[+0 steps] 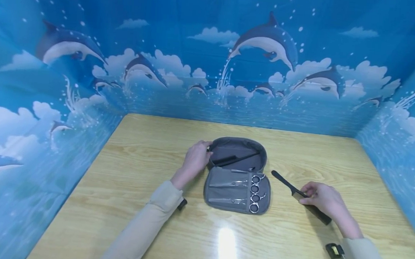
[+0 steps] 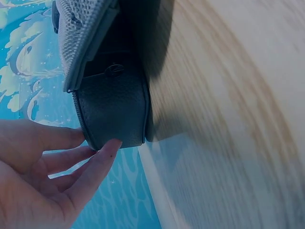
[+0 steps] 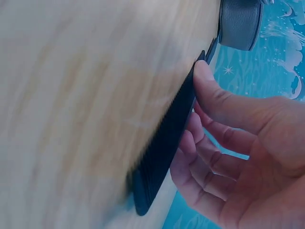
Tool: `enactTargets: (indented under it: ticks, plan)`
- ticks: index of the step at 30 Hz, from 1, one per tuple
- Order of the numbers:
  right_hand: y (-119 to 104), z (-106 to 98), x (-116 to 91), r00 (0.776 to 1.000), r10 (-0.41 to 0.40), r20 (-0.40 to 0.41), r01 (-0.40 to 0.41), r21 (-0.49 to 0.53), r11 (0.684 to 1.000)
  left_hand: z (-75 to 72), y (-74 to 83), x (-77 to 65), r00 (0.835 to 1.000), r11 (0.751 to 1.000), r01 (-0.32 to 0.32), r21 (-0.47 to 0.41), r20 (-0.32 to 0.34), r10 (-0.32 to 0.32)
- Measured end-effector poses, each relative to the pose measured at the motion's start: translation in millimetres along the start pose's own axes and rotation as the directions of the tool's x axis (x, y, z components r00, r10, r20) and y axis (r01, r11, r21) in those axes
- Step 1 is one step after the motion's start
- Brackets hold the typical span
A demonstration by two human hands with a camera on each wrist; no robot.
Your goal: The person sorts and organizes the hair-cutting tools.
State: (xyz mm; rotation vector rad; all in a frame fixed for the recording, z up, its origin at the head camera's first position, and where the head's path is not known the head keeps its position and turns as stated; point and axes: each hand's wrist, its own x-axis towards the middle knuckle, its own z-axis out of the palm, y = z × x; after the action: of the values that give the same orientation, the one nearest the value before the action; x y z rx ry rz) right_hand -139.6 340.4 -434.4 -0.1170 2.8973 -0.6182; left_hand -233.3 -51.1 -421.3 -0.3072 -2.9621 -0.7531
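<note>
A grey zippered case (image 1: 265, 159) lies unzipped on the table, its lid (image 1: 220, 204) folded down toward the near side. Two pairs of scissors (image 1: 255, 198) sit in the lid's clear pockets, finger rings outward. Inside the case are dark slim tools (image 1: 225, 160). My left hand (image 1: 195, 156) grips the case's left edge; in the left wrist view the thumb presses the side wall (image 2: 114, 112) and the fingers bend at the rim. To the right, my right hand (image 1: 323, 198) pinches a black handled comb (image 3: 167, 138) between thumb and fingers, its handle pointing toward the case.
The wooden table (image 1: 148, 153) is bordered at the back and sides by a blue dolphin-print curtain (image 1: 185, 35). A small black device (image 1: 334, 250) is at the right wrist, another (image 1: 182, 204) at the left. A bright light reflection (image 1: 228, 247) shows on the near tabletop.
</note>
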Motion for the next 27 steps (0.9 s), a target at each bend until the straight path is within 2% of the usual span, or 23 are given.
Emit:
enactTargets:
  ticks: [11, 18, 22, 27]
  plan:
    - [-5, 0, 4, 0.998, -0.006, 0.056, 0.004, 0.029, 1.0, 1.7, -1.2, 1.3, 1.0, 1.0, -0.007, 0.025, 0.01, 0.007]
    - [-6, -1, 3, 0.997, -0.035, 0.073, 0.032, 0.044, 0.998, 0.0, -0.9, 0.3, 1.0, 1.0, -0.011, -0.011, -0.001, 0.011]
    - [-10, -3, 1, 0.998, 0.0, 0.062, -0.01, 0.165, 0.986, -0.5, -1.7, -0.3, 1.0, 0.999, -0.027, -0.027, -0.017, 0.026]
    - [-18, -5, -1, 0.997, 0.074, 0.032, -0.081, 0.377, 0.923, -0.1, -2.2, -0.7, 1.0, 0.999, -0.019, -0.042, -0.02, 0.018]
